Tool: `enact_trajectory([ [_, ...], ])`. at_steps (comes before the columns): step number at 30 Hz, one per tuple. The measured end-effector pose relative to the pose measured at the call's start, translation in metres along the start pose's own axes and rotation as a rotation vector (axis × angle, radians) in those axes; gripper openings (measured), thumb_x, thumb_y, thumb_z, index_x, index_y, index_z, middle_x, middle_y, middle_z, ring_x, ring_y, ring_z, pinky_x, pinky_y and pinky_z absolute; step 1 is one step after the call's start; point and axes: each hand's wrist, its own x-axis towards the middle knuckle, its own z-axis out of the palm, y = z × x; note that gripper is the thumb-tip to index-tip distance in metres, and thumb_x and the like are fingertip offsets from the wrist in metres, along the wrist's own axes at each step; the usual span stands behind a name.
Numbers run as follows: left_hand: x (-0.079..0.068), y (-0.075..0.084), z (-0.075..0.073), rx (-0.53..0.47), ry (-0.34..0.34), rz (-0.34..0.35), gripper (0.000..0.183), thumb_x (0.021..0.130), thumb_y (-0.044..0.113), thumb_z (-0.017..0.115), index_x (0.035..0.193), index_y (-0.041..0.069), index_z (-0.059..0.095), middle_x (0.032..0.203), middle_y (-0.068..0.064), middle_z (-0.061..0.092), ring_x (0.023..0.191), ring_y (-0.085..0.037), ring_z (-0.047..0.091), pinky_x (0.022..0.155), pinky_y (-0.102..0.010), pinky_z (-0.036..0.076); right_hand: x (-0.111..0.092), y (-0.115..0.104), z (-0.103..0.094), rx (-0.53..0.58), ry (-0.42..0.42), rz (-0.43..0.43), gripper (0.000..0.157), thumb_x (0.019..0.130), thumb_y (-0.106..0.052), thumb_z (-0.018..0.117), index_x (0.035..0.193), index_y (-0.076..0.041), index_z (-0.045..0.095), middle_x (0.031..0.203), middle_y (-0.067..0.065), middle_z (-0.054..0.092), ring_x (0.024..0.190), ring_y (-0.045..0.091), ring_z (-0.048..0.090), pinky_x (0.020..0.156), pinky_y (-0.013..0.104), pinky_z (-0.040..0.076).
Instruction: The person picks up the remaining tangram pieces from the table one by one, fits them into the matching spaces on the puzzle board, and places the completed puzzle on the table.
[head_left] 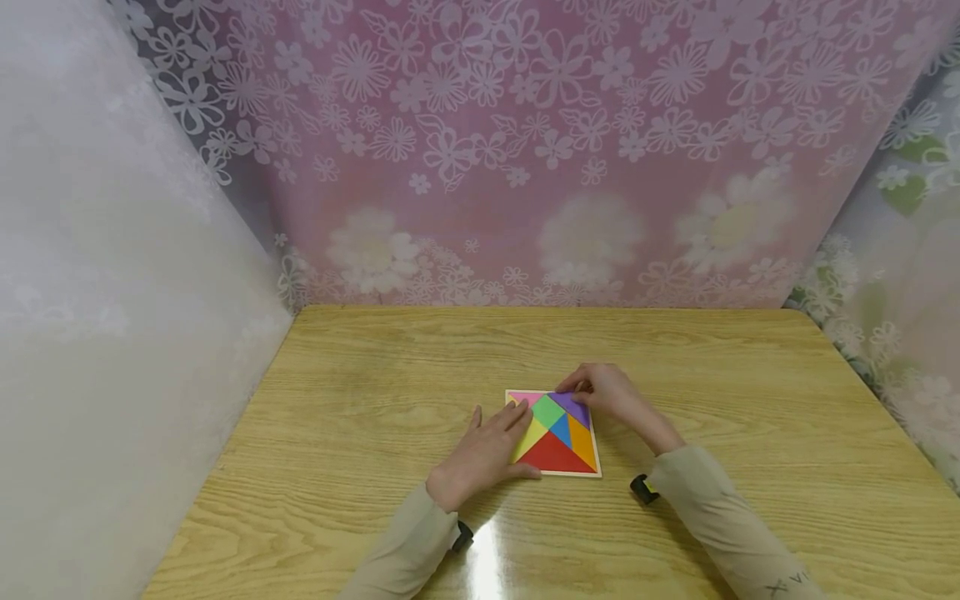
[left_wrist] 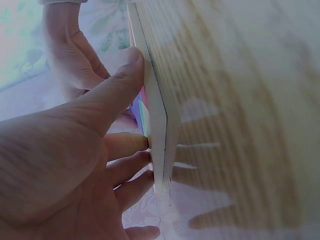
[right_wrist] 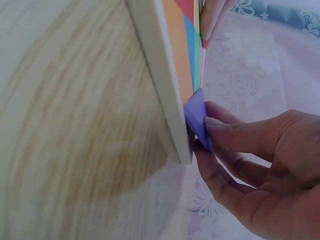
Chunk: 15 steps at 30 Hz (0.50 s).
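A square tangram board (head_left: 599,468) with a pale rim lies on the table, filled with coloured pieces. At its far right corner my right hand (head_left: 609,392) pinches the purple triangle (right_wrist: 197,116) between thumb and fingers. That piece stands tilted, one edge raised out of the board in the right wrist view. My left hand (head_left: 480,450) lies spread over the board's left side, thumb (left_wrist: 131,62) on the near rim and fingertips on the pieces. The red triangle (head_left: 557,456), green square (head_left: 549,411) and orange piece (head_left: 581,443) sit flat. Left-hand fingers partly cover the yellow triangle (head_left: 531,440).
The wood-grain table (head_left: 360,383) extends around the board on all sides. A flowered pink cloth (head_left: 480,167) hangs behind its far edge, and a pale sheet (head_left: 135,292) borders the left. Dark wrist devices (head_left: 643,489) sit by both sleeves.
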Motion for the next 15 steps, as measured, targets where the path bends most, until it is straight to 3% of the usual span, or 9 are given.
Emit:
enact_trajectory([
  [11,0.0003,-0.0010,0.0020,0.007,0.008,-0.002,0.087,0.092,0.056,0.065,0.157,0.006,0.036,0.165,-0.007,0.031,0.152,-0.024,0.030,0.118,-0.062,0.025,0.0008,-0.0038,-0.0005,-0.002,0.013,0.025,0.017,0.090,-0.001,0.073,0.103,-0.009,0.082,0.092,0.005,0.071,0.073,0.016,0.053,0.065,0.028,0.042],
  [15,0.0001,-0.0012,0.0024,0.012,0.009,-0.003,0.087,0.092,0.056,0.065,0.157,0.006,0.037,0.165,-0.007,0.031,0.151,-0.024,0.030,0.118,-0.062,0.025,0.0012,-0.0009,0.0019,0.005,0.030,0.010,0.016,0.089,-0.001,0.075,0.101,-0.009,0.081,0.092,0.004,0.073,0.075,0.016,0.057,0.069,0.030,0.048],
])
